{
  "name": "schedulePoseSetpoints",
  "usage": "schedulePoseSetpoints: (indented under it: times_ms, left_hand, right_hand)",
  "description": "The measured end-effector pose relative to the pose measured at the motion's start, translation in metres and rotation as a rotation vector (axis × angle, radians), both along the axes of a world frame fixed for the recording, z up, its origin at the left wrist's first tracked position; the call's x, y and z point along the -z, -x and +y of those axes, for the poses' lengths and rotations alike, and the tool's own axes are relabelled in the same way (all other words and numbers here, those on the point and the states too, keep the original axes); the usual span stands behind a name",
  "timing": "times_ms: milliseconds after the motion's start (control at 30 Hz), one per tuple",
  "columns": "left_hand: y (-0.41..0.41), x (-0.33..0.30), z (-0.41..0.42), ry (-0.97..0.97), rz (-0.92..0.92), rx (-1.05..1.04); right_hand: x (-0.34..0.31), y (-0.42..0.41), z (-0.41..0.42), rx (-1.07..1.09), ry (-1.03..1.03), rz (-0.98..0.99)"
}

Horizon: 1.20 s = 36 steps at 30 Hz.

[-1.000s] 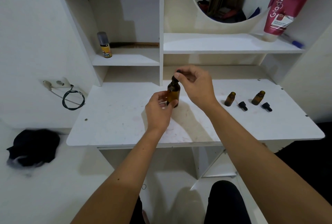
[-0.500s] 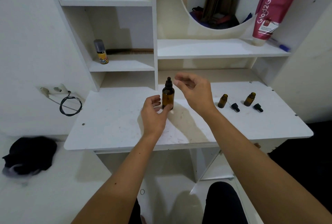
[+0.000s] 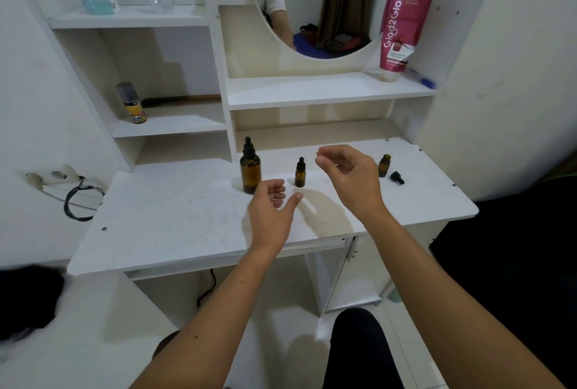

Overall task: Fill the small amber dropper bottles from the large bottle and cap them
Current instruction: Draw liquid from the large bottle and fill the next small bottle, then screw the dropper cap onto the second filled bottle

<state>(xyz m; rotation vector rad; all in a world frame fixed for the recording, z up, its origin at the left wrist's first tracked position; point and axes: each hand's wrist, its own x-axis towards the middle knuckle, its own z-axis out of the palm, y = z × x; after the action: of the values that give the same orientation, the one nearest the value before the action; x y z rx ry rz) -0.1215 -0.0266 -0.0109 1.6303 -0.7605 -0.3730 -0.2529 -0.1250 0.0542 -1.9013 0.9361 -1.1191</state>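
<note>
The right hand (image 3: 346, 176) is hiding part of the desk (image 3: 175, 217) behind it, and liquid levels inside the amber glass are proving unreadable. Since a second ago, both hands are off the large bottle (image 3: 250, 170), now standing capped beside a capped small bottle (image 3: 300, 172). The left hand (image 3: 272, 205) is hovering loosely curled, empty; the right likewise, near an uncapped bottle (image 3: 384, 165) and loose dropper cap (image 3: 397, 177).

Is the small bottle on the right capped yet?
No: the small bottle on the right stands with an open neck, and its black dropper cap lies on the desk beside it.
</note>
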Motion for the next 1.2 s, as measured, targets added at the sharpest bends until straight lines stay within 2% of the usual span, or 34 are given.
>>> schedulePoseSetpoints:
  times_ms: [133,300,600,800,933,1200]
  left_hand:
    - [0.022,0.001,-0.017,-0.001,-0.014,0.105]
    - [0.041,0.002,-0.040,-0.037,-0.037,0.216]
    - [0.046,0.004,-0.081,-0.075,-0.065,0.234]
    - [0.045,0.006,-0.105,-0.082,-0.102,0.234]
    - [0.043,0.007,-0.113,-0.066,-0.085,0.214]
    - [0.039,0.009,-0.115,-0.047,-0.117,0.227]
  right_hand:
    - [0.012,0.035,-0.012,0.047,-0.051,-0.022]
    - [0.034,0.067,-0.029,0.175,-0.048,0.044]
    - [0.068,0.060,-0.054,0.295,-0.048,0.321]
    - [0.073,0.052,-0.065,0.354,-0.054,0.389]
    - [0.071,0.054,-0.065,0.395,-0.071,0.332]
    - [0.041,0.064,-0.067,0.338,-0.248,-0.156]
